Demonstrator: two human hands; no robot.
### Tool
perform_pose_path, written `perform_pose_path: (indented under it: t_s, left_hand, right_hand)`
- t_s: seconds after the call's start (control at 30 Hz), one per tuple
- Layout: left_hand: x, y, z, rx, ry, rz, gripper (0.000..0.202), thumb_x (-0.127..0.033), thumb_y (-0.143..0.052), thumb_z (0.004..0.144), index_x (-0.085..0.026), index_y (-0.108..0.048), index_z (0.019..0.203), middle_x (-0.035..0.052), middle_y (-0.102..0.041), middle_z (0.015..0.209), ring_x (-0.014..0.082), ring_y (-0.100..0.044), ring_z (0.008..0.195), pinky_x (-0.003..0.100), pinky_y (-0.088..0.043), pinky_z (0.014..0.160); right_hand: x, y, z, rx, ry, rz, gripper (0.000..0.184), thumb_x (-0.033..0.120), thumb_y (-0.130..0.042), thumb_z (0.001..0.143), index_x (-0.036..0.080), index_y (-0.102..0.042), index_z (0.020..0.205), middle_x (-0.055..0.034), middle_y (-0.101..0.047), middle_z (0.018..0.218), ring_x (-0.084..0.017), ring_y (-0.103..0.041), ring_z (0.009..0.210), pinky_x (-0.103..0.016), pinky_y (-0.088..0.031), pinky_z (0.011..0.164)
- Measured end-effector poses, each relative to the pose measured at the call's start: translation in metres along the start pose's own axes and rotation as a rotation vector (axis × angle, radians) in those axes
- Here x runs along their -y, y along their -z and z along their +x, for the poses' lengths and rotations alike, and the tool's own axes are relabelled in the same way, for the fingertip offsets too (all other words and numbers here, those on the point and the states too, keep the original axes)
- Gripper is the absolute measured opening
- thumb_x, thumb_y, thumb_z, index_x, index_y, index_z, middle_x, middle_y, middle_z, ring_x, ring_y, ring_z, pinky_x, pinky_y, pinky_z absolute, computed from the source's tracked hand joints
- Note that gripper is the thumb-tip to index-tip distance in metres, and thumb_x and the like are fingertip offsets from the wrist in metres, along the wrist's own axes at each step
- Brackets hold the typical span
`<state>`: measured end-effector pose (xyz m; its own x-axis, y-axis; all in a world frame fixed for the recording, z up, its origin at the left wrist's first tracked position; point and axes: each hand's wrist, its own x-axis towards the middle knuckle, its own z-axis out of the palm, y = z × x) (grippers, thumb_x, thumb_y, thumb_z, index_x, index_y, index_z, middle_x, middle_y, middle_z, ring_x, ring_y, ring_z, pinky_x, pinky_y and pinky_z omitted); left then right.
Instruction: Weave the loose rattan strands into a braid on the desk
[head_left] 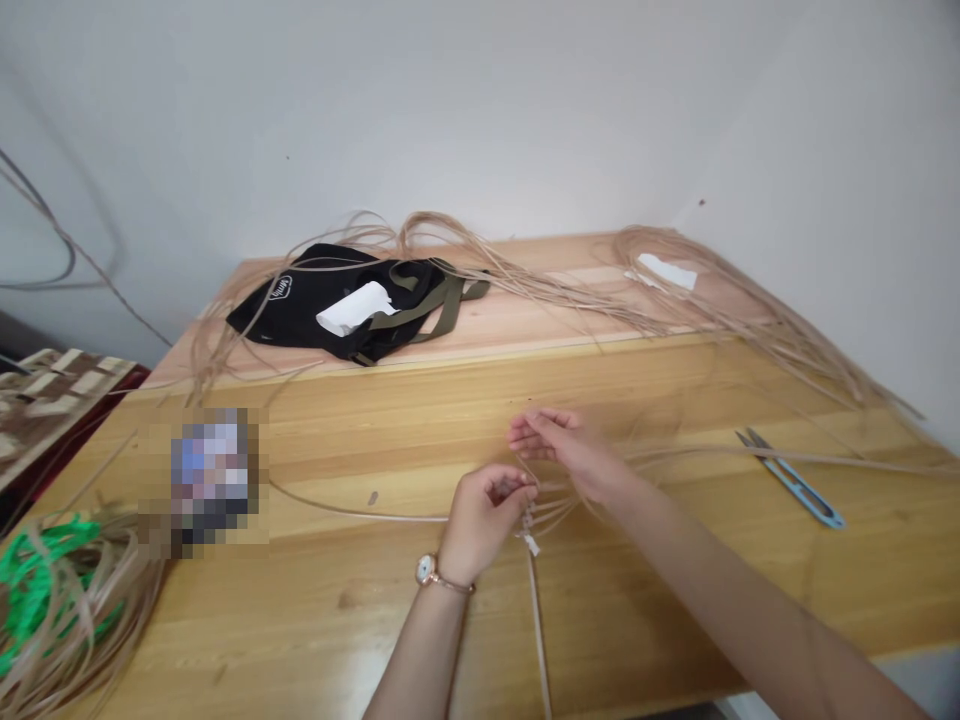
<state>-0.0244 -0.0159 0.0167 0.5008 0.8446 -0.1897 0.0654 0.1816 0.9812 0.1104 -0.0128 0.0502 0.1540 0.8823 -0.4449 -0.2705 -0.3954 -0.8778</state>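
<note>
I've got one view running here, the head-worn camera, looking forward and down from right above the work. It sits close over the left hand and right hand, taking in the wooden table and, up top, the white wall behind it.

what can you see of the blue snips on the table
The blue-handled steel thread snips are a small spring-bow pair, with a blue-coated, U-shaped body and bare metal blades that appear closed. They lie flat on the light wooden tabletop, blades pointing up and left. A pale cane strand runs across or just beside the blades; which, is hard to tell. They sit right of the person's right hand, not touching it.
</note>
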Motion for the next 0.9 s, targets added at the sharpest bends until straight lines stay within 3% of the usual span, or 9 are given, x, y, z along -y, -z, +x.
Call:
perform_pose_path:
  t_s: [0.3, 0.6, 0.77, 0.9]
  left_hand:
    - [0.002, -0.001, 0.003, -0.006, 0.031, -0.012, 0.012, -0.023, -0.061, 0.063, -0.012, -0.058, 0.067, -0.0005, -0.056, 0.056, 0.0077, -0.047, 0.050, 0.019, -0.036, 0.048]
    - [-0.001, 0.000, 0.004, -0.016, 0.031, 0.093, 0.007, -0.016, -0.056, 0.059, -0.011, -0.054, 0.054, -0.0022, -0.050, 0.049, 0.0060, -0.040, 0.045, 0.018, -0.031, 0.044]
    - [-0.002, 0.001, 0.003, 0.003, 0.038, 0.104, 0.008, -0.015, -0.055, 0.059, -0.011, -0.056, 0.052, -0.0024, -0.051, 0.046, 0.0062, -0.042, 0.043, 0.017, -0.032, 0.043]
    - [0.002, 0.002, 0.004, 0.032, 0.083, 0.074, 0.009, -0.019, -0.057, 0.060, -0.011, -0.058, 0.058, -0.0010, -0.054, 0.049, 0.0077, -0.046, 0.043, 0.019, -0.035, 0.044]
  right_hand:
    - [-0.015, -0.014, -0.001, -0.062, 0.095, -0.014, 0.020, 0.029, -0.054, 0.076, 0.012, -0.061, 0.082, -0.0046, -0.062, 0.075, -0.010, -0.059, 0.069, -0.021, -0.047, 0.068]
    - [-0.010, -0.019, -0.012, -0.145, 0.123, 0.126, 0.028, 0.032, -0.056, 0.074, 0.016, -0.059, 0.096, -0.0048, -0.063, 0.084, -0.010, -0.060, 0.075, -0.020, -0.048, 0.069]
    - [-0.002, -0.013, -0.013, -0.092, 0.117, 0.076, 0.029, 0.030, -0.051, 0.078, 0.015, -0.056, 0.102, -0.0064, -0.062, 0.088, -0.010, -0.060, 0.073, -0.020, -0.048, 0.066]
    - [0.032, 0.005, 0.002, 0.094, 0.158, -0.215, 0.041, 0.021, -0.057, 0.073, 0.016, -0.049, 0.113, -0.0056, -0.063, 0.088, -0.010, -0.060, 0.071, -0.021, -0.048, 0.068]
